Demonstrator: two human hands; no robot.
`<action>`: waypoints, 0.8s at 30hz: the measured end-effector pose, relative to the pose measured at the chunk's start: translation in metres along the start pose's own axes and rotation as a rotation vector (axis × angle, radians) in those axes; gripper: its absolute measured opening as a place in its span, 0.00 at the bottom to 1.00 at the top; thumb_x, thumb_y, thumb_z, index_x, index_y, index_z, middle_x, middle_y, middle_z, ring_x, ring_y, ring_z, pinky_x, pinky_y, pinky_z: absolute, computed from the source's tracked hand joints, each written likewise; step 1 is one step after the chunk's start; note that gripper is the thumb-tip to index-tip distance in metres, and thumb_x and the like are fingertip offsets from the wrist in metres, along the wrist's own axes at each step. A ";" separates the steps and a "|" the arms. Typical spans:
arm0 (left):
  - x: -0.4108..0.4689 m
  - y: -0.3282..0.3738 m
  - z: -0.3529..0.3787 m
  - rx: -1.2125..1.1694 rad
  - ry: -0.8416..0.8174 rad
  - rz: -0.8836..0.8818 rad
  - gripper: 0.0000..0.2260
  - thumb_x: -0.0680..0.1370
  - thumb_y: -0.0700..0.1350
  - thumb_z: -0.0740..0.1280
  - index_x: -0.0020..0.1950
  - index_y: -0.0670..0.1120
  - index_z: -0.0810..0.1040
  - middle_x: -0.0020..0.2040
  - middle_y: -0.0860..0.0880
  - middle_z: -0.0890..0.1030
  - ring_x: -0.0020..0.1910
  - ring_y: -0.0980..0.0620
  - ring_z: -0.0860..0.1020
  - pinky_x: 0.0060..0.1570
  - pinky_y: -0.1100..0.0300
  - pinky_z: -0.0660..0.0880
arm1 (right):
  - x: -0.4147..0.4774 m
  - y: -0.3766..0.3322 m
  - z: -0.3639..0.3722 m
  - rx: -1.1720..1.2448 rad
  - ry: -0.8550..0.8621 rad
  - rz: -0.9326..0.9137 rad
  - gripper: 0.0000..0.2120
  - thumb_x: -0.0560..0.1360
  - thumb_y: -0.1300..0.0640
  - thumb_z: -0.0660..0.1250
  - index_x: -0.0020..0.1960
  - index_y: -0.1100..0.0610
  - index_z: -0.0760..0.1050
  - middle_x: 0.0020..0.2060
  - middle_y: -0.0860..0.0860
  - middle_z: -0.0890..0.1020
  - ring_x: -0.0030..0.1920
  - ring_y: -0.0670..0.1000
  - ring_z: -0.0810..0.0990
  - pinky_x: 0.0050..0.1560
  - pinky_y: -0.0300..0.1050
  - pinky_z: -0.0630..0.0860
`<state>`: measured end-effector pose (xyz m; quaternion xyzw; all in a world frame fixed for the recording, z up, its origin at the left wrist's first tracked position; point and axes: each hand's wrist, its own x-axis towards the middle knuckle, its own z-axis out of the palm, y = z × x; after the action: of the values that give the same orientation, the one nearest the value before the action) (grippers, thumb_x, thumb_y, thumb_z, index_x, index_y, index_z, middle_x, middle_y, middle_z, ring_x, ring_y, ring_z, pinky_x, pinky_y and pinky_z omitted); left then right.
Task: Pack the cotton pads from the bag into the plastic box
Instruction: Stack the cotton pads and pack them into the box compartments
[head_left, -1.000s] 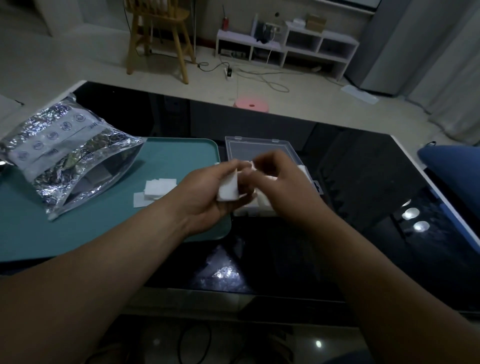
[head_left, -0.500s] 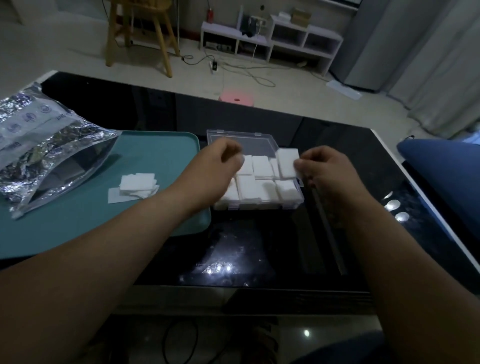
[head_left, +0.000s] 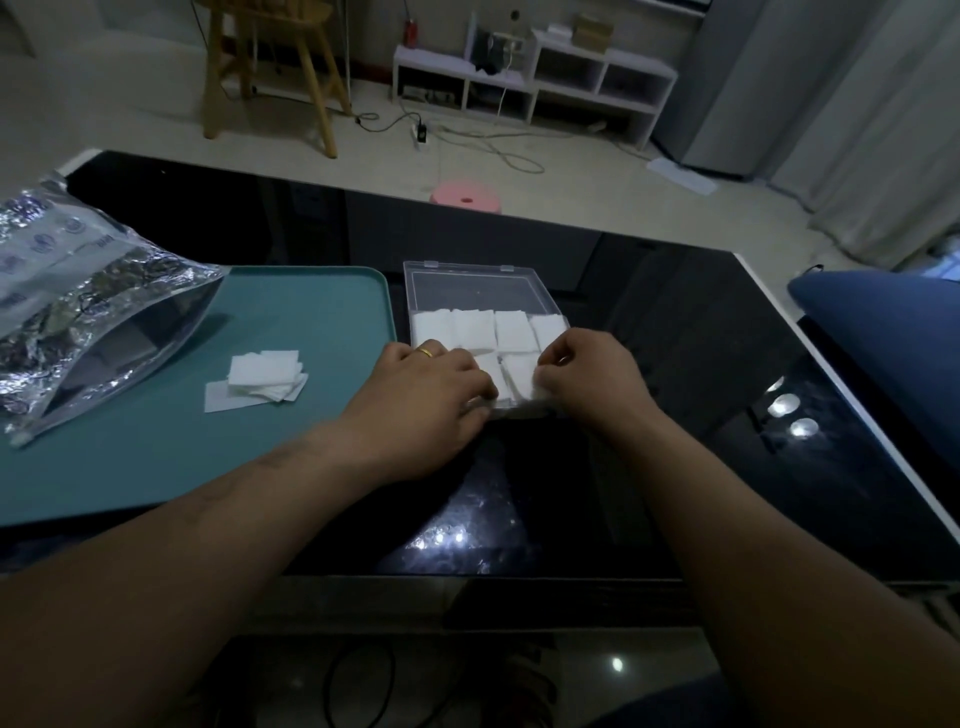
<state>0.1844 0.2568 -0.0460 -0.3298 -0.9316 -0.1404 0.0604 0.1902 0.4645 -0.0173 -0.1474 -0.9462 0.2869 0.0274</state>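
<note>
Seating the near row of cotton pads (head_left: 511, 376) in the plastic box (head_left: 472, 288), by the look of it. Pinching a pad edge at the near right corner with the right hand (head_left: 587, 379), fingers curled. Bearing down on the near left pads with the left hand (head_left: 431, 395), knuckles bent; unclear whether gripping or only pressing. Next, likely: reaching left for the loose pile (head_left: 265, 376) on the teal tray (head_left: 322, 312), then filling the bare far end. Box on the black table (head_left: 675, 364), just right of the tray, long axis running straight away from the body. Bag (head_left: 88, 322) lying at far left, mouth gaping toward the pile.
</note>
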 end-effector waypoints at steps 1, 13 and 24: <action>0.000 0.000 0.000 -0.006 -0.002 0.000 0.15 0.82 0.59 0.57 0.63 0.60 0.78 0.61 0.59 0.78 0.62 0.52 0.73 0.62 0.49 0.63 | 0.000 -0.001 0.000 -0.007 -0.021 0.002 0.04 0.71 0.58 0.73 0.41 0.49 0.81 0.41 0.46 0.84 0.43 0.49 0.83 0.49 0.56 0.84; -0.052 -0.100 -0.056 0.070 0.009 -0.362 0.14 0.77 0.51 0.67 0.62 0.52 0.78 0.60 0.47 0.77 0.61 0.42 0.75 0.60 0.46 0.73 | -0.022 -0.084 0.034 0.007 0.141 -0.350 0.06 0.77 0.50 0.69 0.43 0.50 0.76 0.38 0.45 0.80 0.41 0.50 0.77 0.41 0.46 0.69; -0.076 -0.144 -0.050 0.052 -0.192 -0.296 0.14 0.78 0.54 0.69 0.62 0.52 0.79 0.56 0.48 0.74 0.55 0.45 0.77 0.51 0.54 0.73 | -0.041 -0.129 0.078 0.000 0.009 -0.565 0.04 0.79 0.51 0.69 0.46 0.50 0.80 0.39 0.45 0.83 0.41 0.49 0.80 0.42 0.45 0.75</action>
<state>0.1533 0.0893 -0.0458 -0.1994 -0.9748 -0.0914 -0.0418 0.1847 0.3086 -0.0102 0.1209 -0.9496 0.2674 0.1103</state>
